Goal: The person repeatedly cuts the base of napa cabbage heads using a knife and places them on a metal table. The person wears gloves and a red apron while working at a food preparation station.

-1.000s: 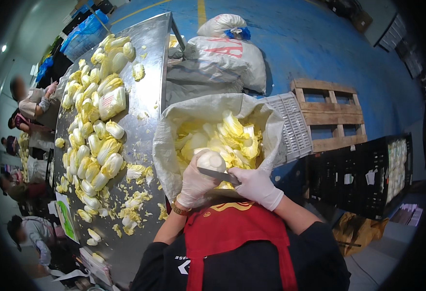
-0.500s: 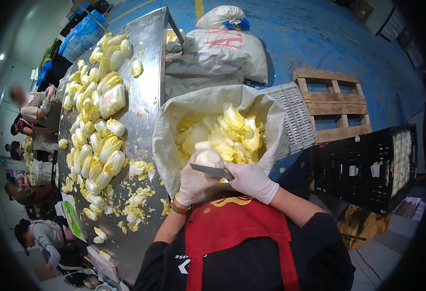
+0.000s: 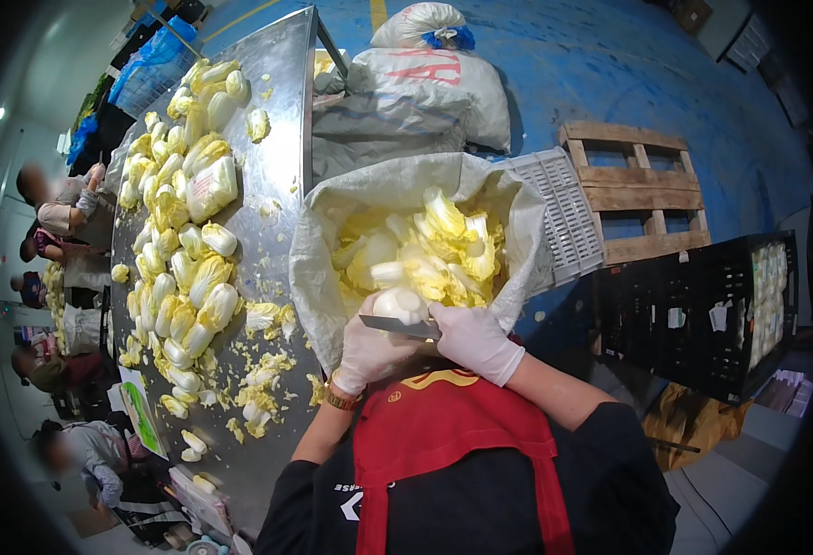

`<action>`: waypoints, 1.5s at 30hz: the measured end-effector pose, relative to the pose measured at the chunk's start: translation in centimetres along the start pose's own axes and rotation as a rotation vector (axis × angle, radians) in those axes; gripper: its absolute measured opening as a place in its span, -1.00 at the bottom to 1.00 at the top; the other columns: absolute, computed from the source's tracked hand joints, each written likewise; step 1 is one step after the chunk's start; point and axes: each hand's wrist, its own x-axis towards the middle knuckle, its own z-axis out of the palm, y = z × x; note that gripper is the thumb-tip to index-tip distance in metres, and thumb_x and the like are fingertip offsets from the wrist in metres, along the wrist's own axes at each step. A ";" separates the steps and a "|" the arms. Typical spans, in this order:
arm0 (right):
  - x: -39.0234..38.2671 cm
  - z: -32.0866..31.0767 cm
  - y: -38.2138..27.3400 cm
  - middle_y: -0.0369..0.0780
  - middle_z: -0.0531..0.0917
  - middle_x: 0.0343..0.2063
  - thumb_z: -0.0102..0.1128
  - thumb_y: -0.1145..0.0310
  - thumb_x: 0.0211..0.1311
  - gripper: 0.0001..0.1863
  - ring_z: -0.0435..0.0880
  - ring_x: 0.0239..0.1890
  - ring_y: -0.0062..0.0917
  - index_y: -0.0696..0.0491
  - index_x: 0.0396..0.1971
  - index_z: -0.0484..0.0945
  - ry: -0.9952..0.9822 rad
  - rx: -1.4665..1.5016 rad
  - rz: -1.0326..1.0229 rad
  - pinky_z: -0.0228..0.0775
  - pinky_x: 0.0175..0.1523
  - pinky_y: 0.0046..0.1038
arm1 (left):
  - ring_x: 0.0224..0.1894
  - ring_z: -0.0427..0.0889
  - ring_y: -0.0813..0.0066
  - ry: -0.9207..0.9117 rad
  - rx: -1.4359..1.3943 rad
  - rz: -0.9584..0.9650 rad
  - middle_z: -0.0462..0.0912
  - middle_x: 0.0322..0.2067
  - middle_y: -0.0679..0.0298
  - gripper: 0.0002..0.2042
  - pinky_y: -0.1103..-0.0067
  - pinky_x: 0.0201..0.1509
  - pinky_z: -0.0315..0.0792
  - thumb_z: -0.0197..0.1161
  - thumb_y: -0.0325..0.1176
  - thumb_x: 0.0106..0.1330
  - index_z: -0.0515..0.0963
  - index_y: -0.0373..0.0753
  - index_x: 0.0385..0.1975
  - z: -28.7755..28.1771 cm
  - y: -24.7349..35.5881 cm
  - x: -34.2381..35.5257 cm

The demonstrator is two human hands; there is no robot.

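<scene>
My left hand (image 3: 367,351), in a white glove, grips a pale cabbage head (image 3: 401,303) just above my red apron. My right hand (image 3: 473,340), also gloved, holds a knife (image 3: 397,326) whose blade lies across the cabbage's base. Both hands hover over the near rim of a big white woven sack (image 3: 328,231) filled with yellow-green cabbage leaves and trimmings (image 3: 430,245).
A long steel table (image 3: 282,120) on my left carries many trimmed cabbages (image 3: 180,240) and loose leaf scraps (image 3: 263,370). Other people (image 3: 55,208) work along its far side. Full white sacks (image 3: 425,83), a white crate (image 3: 564,217), a wooden pallet (image 3: 642,190) and black crates (image 3: 693,314) stand on the blue floor.
The hands stay together on the cabbage and knife; the view has shifted slightly, with the sack and hands sitting a bit lower and the cabbage turned a little in my left hand.
</scene>
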 end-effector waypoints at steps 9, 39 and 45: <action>0.3 1.9 0.4 -0.05 0.61 -0.62 0.04 0.37 0.06 -0.86 0.65 -0.52 -0.11 0.05 -0.39 0.53 -0.072 0.006 -0.015 0.49 -0.37 -0.14 | -0.13 0.64 0.25 -0.067 0.012 -0.074 0.63 -0.19 0.13 -0.45 0.44 -0.04 0.51 0.49 -0.18 -0.14 0.53 -0.24 -0.09 -0.8 -0.9 -1.4; 0.2 -1.6 -0.1 -0.04 0.61 -0.55 0.09 0.36 0.10 -0.85 0.62 -0.45 -0.06 0.11 -0.39 0.49 -0.016 0.165 -0.080 0.46 -0.30 -0.14 | -0.06 0.59 0.40 0.170 -0.024 0.012 0.57 -0.09 0.15 -0.25 0.53 0.04 0.48 0.58 -0.27 -0.17 0.34 -0.34 0.07 0.3 0.1 -1.0; -0.1 -1.5 -0.8 -0.01 0.60 -0.59 0.09 0.39 0.04 -0.84 0.63 -0.48 -0.08 0.05 -0.34 0.49 -0.135 0.042 -0.075 0.47 -0.33 -0.14 | -0.02 0.57 0.37 0.115 -0.104 -0.011 0.54 -0.04 0.15 -0.26 0.47 0.10 0.46 0.58 -0.34 -0.23 0.39 -0.31 0.06 0.1 0.9 -1.7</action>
